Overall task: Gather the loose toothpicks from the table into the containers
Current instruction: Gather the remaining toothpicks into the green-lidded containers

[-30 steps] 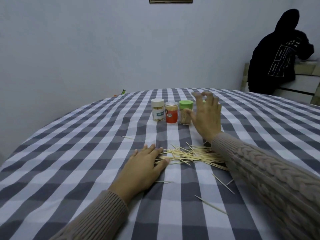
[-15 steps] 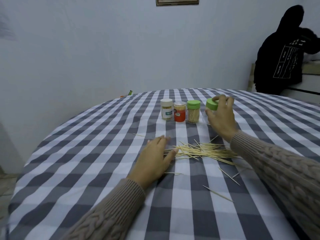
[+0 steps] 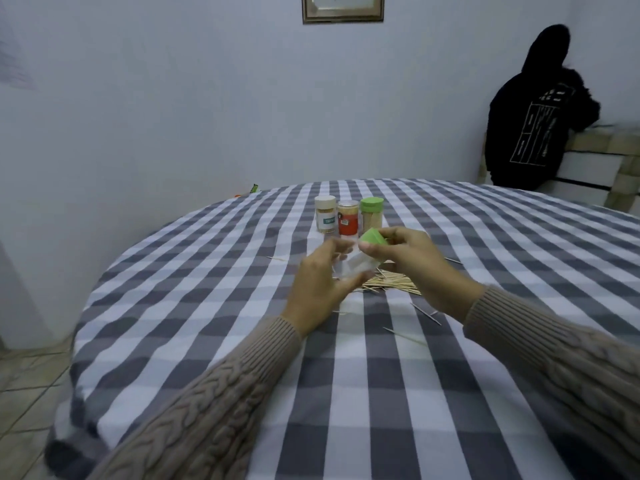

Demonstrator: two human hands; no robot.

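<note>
A clear container with a green lid [image 3: 367,249] is held tilted in the air above the table. My right hand [image 3: 412,261] grips its green lid end. My left hand [image 3: 323,287] curls round its clear body, blurred by motion. Under both hands lies a pile of loose toothpicks [image 3: 391,284] on the checked tablecloth [image 3: 346,375], with a few strays [image 3: 426,311] nearer me. Three more containers stand in a row behind: a white-lidded one [image 3: 325,218], a red-labelled one [image 3: 347,222] and a green-lidded one [image 3: 372,217].
The round table's left edge drops to a tiled floor [image 3: 20,382]. A person in a black hooded top [image 3: 533,116] stands at the back right by a bench. A framed picture [image 3: 343,8] hangs on the wall.
My right hand lifted the green-lidded container from beside the row and brought it toward me. My left hand rose off the table beside the pile and took hold of the container's body.
</note>
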